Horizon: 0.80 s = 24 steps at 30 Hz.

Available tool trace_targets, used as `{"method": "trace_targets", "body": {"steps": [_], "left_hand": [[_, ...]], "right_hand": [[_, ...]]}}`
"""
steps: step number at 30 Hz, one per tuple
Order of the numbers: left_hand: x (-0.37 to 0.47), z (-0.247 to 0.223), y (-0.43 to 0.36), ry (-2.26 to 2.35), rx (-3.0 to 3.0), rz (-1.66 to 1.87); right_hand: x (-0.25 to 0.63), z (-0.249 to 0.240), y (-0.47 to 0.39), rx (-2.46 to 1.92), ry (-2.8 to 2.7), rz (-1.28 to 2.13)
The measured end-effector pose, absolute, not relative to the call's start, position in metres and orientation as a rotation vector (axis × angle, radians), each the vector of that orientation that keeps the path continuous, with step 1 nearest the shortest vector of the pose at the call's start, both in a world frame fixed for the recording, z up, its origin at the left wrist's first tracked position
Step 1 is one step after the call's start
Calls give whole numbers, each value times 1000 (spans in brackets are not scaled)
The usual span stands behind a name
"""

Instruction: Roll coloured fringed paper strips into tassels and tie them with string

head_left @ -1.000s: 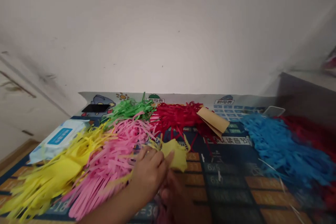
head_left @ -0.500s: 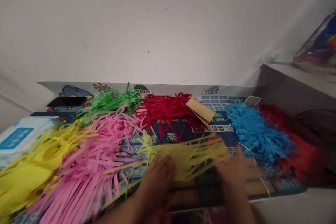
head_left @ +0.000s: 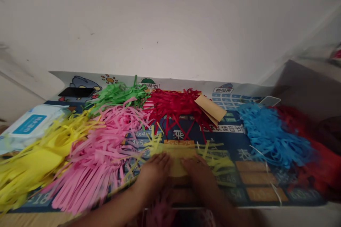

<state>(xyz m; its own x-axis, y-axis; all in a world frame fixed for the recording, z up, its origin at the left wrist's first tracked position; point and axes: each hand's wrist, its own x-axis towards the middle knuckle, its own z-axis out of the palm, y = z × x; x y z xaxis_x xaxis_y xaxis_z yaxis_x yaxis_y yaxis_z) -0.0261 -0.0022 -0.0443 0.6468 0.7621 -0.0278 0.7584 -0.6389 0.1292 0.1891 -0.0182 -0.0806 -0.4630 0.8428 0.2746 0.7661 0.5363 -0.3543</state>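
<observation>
Both hands — left hand (head_left: 156, 170), right hand (head_left: 197, 170) — flat on yellow fringed paper (head_left: 183, 152), grasping nothing; thin strips likely to tear if pulled.

- We saw soft, even indoor light, brightest on the pale wall (head_left: 170, 25); its source stayed out of view.
- Our hands and forearms at the mat's near edge looked dim, the left hand (head_left: 156, 172) and right hand (head_left: 198, 172) slightly smeared.
- The mat's right edge fell into shadow, and the red strips (head_left: 319, 156) there blurred.
- We noticed wide-angle bending and softness toward the corners.
- No glare showed on the mat (head_left: 255, 184).
</observation>
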Motion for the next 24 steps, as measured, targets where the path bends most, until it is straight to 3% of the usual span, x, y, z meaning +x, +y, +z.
{"method": "trace_targets", "body": {"steps": [9, 12, 16, 20, 24], "left_hand": [[-104, 13, 10, 1802, 2728, 30], [-83, 29, -6, 1641, 2806, 223], [-32, 5, -10, 1137, 2752, 227], [-29, -30, 6, 1240, 2546, 270], [-51, -27, 21, 1266, 2362, 459]], "right_hand": [[203, -70, -15, -1303, -2422, 248], [197, -71, -16, -1292, -2406, 217], [197, -69, -17, -1310, -2385, 295], [207, -59, -15, -1318, -2330, 469], [210, -45, -8, -1398, -2207, 566]]}}
